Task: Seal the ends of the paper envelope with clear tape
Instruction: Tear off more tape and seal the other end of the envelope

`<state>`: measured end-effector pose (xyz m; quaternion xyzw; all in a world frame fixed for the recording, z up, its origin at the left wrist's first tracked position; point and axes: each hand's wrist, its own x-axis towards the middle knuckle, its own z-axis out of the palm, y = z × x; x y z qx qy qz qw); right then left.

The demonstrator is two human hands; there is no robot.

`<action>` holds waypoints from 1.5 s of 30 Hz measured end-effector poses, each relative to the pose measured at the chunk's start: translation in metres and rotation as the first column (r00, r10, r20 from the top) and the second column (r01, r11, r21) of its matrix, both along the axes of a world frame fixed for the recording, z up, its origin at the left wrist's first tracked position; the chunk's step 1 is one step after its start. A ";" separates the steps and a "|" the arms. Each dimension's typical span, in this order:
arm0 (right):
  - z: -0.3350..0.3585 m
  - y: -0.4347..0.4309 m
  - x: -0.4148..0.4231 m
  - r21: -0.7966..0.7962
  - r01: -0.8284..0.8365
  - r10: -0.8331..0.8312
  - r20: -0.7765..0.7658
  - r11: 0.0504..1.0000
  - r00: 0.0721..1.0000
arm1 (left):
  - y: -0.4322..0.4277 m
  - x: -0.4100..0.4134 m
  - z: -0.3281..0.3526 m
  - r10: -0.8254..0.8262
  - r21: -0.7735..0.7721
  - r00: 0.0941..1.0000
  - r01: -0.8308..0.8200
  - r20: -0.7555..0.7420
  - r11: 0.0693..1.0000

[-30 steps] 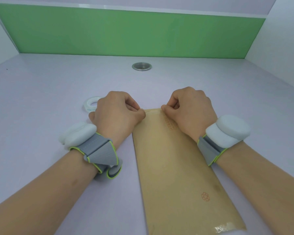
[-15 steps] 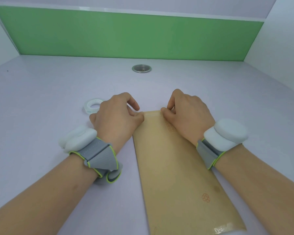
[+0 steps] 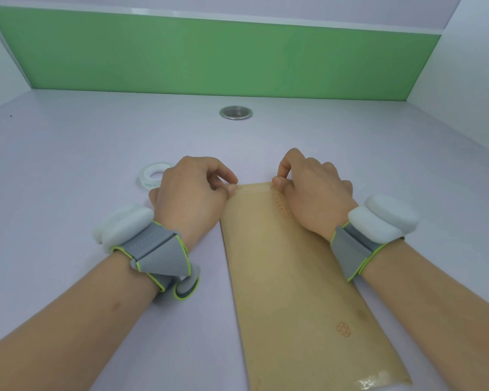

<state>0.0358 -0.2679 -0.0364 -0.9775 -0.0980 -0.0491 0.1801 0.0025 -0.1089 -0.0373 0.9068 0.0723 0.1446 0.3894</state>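
Note:
A long brown paper envelope [image 3: 291,277] lies flat on the pale purple table, running from near me away. A strip of clear tape [image 3: 253,188] spans its far end. My left hand [image 3: 192,193] pinches the far left corner, thumb tip on the tape. At the far right corner, my right hand [image 3: 314,193] pinches the edge with thumb and forefinger. Shiny clear tape [image 3: 378,382] covers the near end. A roll of clear tape [image 3: 152,174] lies left of my left hand, partly hidden behind it.
A round metal drain [image 3: 235,112] is set in the table beyond the envelope. A green back wall [image 3: 209,57] and white side walls enclose the table. Both wrists wear grey straps with white pads.
The fingers of both hands have lifted and spread a little at the envelope's far corners. The view has tilted slightly, so everything sits lower in frame.

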 end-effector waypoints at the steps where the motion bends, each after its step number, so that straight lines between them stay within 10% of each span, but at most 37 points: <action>1: 0.000 0.001 0.000 -0.007 -0.003 0.003 0.003 1.000 1.000 | 0.000 0.000 -0.001 0.007 0.004 1.000 -0.007 0.005 1.000; 11: 0.001 0.002 -0.001 0.029 0.030 -0.030 0.002 0.999 1.000 | -0.004 -0.003 -0.002 -0.043 0.217 0.998 0.032 0.048 0.976; 26: -0.004 0.010 -0.004 -0.058 0.094 -0.091 0.051 0.994 0.995 | -0.012 -0.005 0.001 -0.169 0.711 0.985 0.100 0.026 0.696; 45: 0.000 0.003 0.002 -0.006 0.026 -0.026 0.007 1.000 1.000 | -0.012 -0.025 0.001 -0.284 0.825 0.957 0.205 -0.057 0.527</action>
